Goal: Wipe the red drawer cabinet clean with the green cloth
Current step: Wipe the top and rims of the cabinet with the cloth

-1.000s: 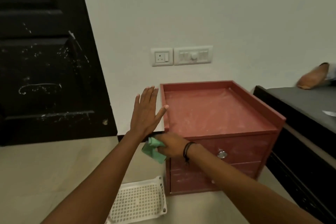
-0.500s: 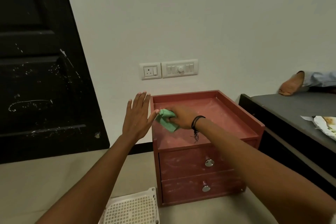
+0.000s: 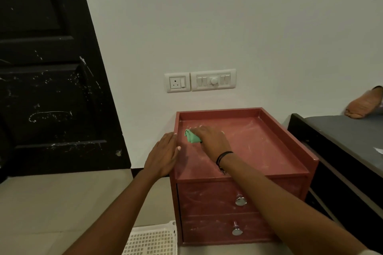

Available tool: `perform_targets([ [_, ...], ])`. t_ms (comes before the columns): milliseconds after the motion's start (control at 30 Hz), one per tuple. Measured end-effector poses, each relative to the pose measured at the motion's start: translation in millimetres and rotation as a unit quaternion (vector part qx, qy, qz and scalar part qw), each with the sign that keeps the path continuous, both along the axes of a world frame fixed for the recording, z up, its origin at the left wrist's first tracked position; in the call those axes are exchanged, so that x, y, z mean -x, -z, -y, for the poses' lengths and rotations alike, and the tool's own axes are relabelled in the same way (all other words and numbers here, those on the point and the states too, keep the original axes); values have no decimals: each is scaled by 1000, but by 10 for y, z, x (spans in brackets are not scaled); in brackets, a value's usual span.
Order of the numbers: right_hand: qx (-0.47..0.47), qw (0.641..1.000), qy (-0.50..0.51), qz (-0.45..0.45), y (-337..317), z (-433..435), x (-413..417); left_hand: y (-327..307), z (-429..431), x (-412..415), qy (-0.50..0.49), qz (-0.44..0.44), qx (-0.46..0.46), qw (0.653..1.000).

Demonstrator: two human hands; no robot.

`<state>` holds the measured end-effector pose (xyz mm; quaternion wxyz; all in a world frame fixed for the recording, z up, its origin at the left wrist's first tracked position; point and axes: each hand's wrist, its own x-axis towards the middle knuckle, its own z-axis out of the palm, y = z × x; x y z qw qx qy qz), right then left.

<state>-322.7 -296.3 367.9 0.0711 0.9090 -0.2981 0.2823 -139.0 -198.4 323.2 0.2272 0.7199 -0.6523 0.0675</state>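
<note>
The red drawer cabinet [image 3: 259, 145] stands on the floor against the white wall, with a dusty tray-like top and two drawers with silver knobs. My right hand [image 3: 211, 141] presses a bunched green cloth [image 3: 191, 136] onto the top near its back left corner. My left hand [image 3: 163, 156] lies flat, fingers together, against the outside of the cabinet's left wall, thumb over the rim.
A black door [image 3: 51, 68] fills the left side. A white perforated basket [image 3: 153, 240] lies on the floor by the cabinet's front left corner. A dark low bed [image 3: 342, 143] stands right of the cabinet, with another person's foot [image 3: 362, 105] on it.
My right hand carried the cloth from the cabinet's front left corner up onto the top, then toward the back left. My left hand closed in against the left wall.
</note>
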Motion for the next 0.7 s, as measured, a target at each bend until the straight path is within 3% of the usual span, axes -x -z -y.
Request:
perform_targets([
  [233,-45,986,-47,-150,390,-64,-30,-5,51,-17,-16,-77,-51,996],
  [467,-218,957,-61,-184,653,-204,110,-357,88,188,-23,-83,-120,989],
  [700,-196,967,-33,-161,755,-139,-47,-342,252,128,-3,-122,-104,987],
])
